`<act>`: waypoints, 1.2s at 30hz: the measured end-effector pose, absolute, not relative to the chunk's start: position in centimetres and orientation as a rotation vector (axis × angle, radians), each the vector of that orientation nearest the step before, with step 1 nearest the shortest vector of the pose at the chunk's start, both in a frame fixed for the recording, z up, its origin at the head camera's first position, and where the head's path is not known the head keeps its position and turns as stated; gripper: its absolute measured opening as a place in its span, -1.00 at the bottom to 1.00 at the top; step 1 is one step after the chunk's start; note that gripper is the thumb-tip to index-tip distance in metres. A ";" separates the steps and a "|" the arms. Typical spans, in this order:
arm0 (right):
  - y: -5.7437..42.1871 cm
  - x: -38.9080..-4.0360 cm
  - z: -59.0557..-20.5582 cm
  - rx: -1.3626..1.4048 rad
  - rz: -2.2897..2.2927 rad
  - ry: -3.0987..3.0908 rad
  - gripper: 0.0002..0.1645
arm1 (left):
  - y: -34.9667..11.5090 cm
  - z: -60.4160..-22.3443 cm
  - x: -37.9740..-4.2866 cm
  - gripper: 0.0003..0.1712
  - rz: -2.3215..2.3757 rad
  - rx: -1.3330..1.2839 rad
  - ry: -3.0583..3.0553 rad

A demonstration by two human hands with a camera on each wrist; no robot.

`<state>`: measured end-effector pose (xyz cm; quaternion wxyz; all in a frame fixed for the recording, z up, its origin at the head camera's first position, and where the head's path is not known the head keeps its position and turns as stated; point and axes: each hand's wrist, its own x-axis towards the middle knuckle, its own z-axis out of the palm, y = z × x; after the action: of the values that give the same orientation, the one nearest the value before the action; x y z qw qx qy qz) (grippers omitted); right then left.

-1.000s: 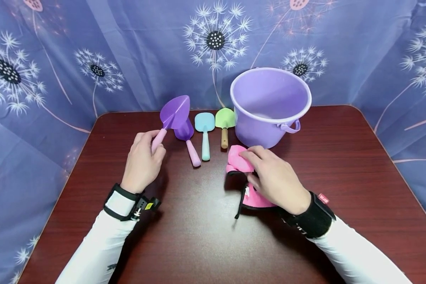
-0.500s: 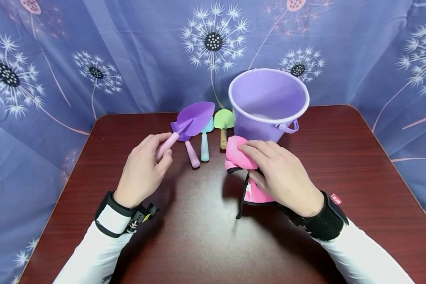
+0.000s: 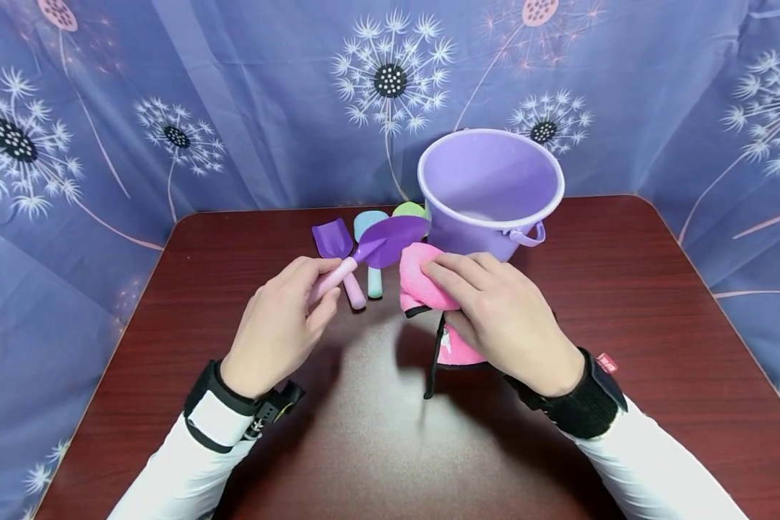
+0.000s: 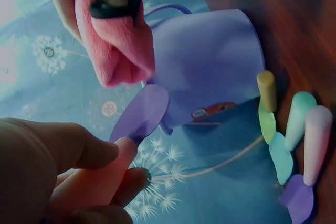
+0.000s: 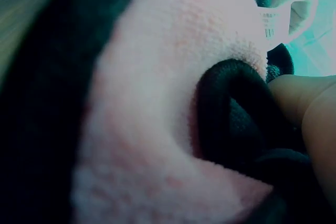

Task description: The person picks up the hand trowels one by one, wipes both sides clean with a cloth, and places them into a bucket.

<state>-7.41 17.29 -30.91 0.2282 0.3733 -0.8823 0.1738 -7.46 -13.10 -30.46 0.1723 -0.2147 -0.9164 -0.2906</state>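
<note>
My left hand [image 3: 279,325] grips the pink handle of a purple hand trowel [image 3: 390,242], held above the table with its blade pointing right. The blade's tip comes close to a pink cloth [image 3: 422,278] with black edging, which my right hand [image 3: 503,318] pinches in a bunch. A black-edged lower part of the cloth hangs under the right palm. In the left wrist view the trowel blade [image 4: 142,111] stands just below the bunched cloth [image 4: 118,51]. Pink pile and a black loop fill most of the right wrist view, where the cloth [image 5: 152,93] hides nearly everything else.
A lilac bucket [image 3: 474,231] stands upright at the back, behind the right hand. Left of it lie a green trowel [image 3: 408,209] with a wooden handle, a light blue shovel [image 3: 374,283] and a purple scoop [image 3: 333,237], partly covered by the held trowel. A patterned curtain [image 3: 266,108] hangs behind.
My left hand has moved right with the trowel, whose blade has swung from pointing up to pointing right, towards the cloth. The right hand has lifted the cloth's bunched end slightly and shifted a little.
</note>
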 end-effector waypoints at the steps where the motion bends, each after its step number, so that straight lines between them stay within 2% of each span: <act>1: 17.1 -7.4 -30.9 1.033 0.466 -2.422 -0.20 | -12.9 -30.4 -7.4 -0.61 -0.824 -0.619 -2.605; 12: 15.2 -7.3 -31.1 1.021 0.268 -2.351 -0.37 | -11.1 -30.0 -6.6 -0.66 -0.741 -0.709 -2.578; 21: 14.9 -7.5 -31.3 0.998 0.159 -2.314 -0.39 | -10.3 -29.9 -6.3 -0.69 -0.630 -0.788 -2.519; 36: 15.9 -8.9 -31.1 0.830 0.213 -2.285 -0.48 | -10.5 -29.9 -6.4 -0.66 -0.789 -0.792 -2.501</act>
<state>-8.90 15.87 -31.14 0.3436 0.3194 -0.8793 0.0820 -6.44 -10.54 -29.91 0.1995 -0.2832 -0.8946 -0.2822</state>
